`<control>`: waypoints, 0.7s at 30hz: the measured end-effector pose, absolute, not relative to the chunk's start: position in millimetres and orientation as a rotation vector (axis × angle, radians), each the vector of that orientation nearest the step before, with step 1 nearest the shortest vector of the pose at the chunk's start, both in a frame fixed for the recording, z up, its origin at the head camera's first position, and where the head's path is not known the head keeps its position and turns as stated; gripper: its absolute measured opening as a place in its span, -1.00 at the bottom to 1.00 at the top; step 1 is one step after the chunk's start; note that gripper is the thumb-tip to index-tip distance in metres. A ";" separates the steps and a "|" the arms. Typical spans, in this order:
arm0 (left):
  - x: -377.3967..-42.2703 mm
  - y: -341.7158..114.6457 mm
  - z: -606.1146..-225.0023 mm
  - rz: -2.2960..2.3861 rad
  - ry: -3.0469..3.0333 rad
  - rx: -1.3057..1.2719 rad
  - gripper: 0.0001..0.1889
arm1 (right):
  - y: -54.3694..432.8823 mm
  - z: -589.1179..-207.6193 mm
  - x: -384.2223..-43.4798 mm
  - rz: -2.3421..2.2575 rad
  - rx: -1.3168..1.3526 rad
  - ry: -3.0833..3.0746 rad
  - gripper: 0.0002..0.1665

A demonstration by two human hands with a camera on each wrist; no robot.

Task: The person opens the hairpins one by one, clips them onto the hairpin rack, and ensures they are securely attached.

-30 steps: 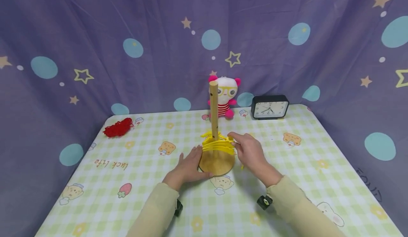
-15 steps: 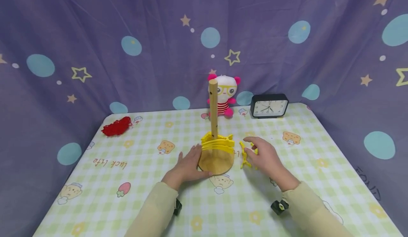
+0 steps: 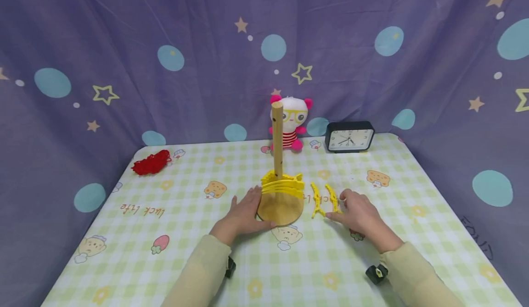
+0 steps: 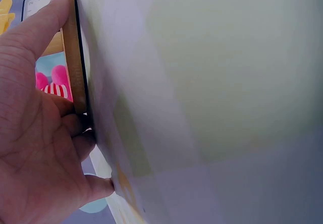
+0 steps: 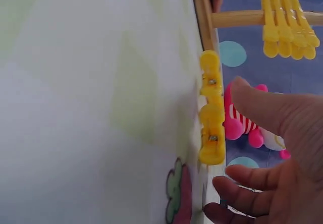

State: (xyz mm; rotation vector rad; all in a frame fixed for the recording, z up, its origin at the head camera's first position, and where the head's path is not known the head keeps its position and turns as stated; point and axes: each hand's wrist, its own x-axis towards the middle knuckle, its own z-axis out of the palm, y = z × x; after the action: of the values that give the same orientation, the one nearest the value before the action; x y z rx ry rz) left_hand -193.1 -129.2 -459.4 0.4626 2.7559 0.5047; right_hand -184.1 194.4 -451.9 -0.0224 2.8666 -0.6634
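Just right of the frame's middle, two long yellow clips (image 3: 317,199) lay on the tabletop (image 3: 186,229), pointing up and down the frame, tops leaning left. The right hand (image 3: 361,212) was beside them, thumb and fingers apart. The left hand (image 3: 241,215), thumb out wide, touched the round wooden base (image 3: 281,211).
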 end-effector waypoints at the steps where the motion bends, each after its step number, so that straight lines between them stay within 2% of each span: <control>1: -193.0 -129.3 -459.3 0.505 2.756 0.462 0.19 | 194.7 -452.5 -183.9 -0.630 -0.033 2.858 -0.15; 10: -192.9 -130.2 -459.9 0.521 2.756 0.469 0.19 | 192.8 -455.7 -185.5 -0.513 -0.081 2.857 -0.27; 17: -193.5 -130.0 -460.5 0.513 2.756 0.464 0.19 | 191.8 -458.0 -186.6 -0.480 -0.093 2.885 -0.49; 21: -193.7 -130.3 -461.0 0.514 2.757 0.465 0.19 | 196.6 -455.6 -186.6 -0.567 -0.074 2.874 -0.53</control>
State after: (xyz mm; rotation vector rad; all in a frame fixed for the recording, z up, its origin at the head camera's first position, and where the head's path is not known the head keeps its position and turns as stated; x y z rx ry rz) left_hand -193.7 -130.3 -461.0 0.4646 2.7569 0.5139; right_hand -186.6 196.6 -455.6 -0.0738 2.8745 -0.5672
